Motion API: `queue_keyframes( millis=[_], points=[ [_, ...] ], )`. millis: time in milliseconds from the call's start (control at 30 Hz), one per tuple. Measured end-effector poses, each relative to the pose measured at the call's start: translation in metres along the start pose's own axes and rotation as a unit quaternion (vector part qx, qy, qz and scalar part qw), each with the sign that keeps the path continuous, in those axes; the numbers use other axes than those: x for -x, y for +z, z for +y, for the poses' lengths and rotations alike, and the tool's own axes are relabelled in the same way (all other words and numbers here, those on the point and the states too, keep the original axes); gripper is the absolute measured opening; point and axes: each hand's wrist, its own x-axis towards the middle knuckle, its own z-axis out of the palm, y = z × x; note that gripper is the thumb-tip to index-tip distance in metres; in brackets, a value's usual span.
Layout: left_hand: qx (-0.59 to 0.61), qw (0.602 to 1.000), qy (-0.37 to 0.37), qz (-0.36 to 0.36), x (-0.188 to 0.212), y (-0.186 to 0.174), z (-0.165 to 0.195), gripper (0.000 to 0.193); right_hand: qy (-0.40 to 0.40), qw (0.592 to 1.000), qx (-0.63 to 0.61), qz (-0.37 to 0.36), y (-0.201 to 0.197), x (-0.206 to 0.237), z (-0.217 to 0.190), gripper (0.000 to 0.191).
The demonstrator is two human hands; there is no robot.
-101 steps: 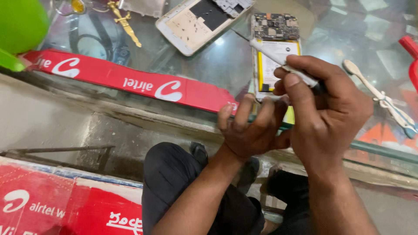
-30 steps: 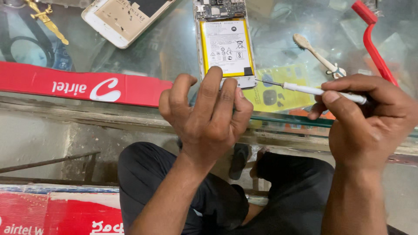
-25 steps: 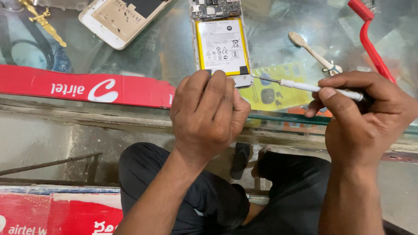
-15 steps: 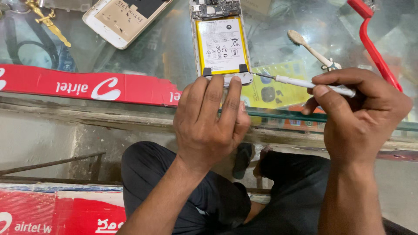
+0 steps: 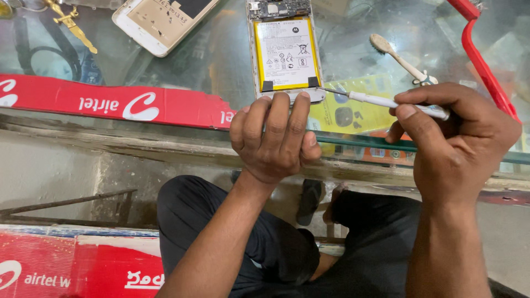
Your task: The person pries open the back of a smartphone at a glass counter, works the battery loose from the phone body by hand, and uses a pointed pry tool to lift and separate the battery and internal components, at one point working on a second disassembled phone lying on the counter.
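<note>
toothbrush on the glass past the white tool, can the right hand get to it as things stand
Probably yes, but not freely: the toothbrush lies uncovered just beyond the right hand, yet that hand grips the white tool.

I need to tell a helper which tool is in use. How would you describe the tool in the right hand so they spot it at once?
On the glass counter, find the opened phone with its yellow-edged battery. The right hand holds a thin white-handled screwdriver, its metal tip at the phone's lower right corner. Unlike the worn toothbrush behind it, it is held.

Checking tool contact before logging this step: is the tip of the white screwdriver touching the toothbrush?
No: the white screwdriver in the right hand points its tip at the opened phone, while the toothbrush lies apart above it.
</note>
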Motion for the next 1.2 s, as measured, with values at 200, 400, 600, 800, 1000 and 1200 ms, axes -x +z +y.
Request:
queue_keyframes(
  millis=[200, 400, 600, 800, 1000, 1200],
  points=[
    [0.0, 1.0, 0.004, -0.001, 0.0, 0.001, -0.001, 0.052, 0.004, 0.999, -0.039, 0.026, -0.003, 0.005, 0.008, 0.003],
    [-0.019, 0.999, 0.024, 0.03, -0.001, 0.006, -0.002, 0.052, -0.019, 0.999, -0.041, 0.027, -0.007, 0.009, 0.018, 0.002],
    [-0.021, 0.999, 0.02, 0.035, 0.0, 0.007, -0.001, 0.052, -0.017, 0.997, -0.072, 0.032, -0.01, 0.013, 0.025, 0.004],
    [-0.02, 0.999, 0.016, 0.031, 0.001, 0.007, 0.0, 0.052, -0.036, 0.998, -0.047, 0.034, -0.01, 0.015, 0.025, 0.004],
    [-0.018, 0.999, 0.011, 0.032, 0.001, 0.007, 0.0, 0.052, -0.019, 0.998, -0.049, 0.028, -0.007, 0.014, 0.019, 0.003],
    [-0.019, 0.999, 0.009, 0.039, 0.001, 0.008, 0.001, 0.052, -0.04, 0.999, 0.006, -0.017, -0.008, 0.009, 0.012, 0.003]
  ],
)
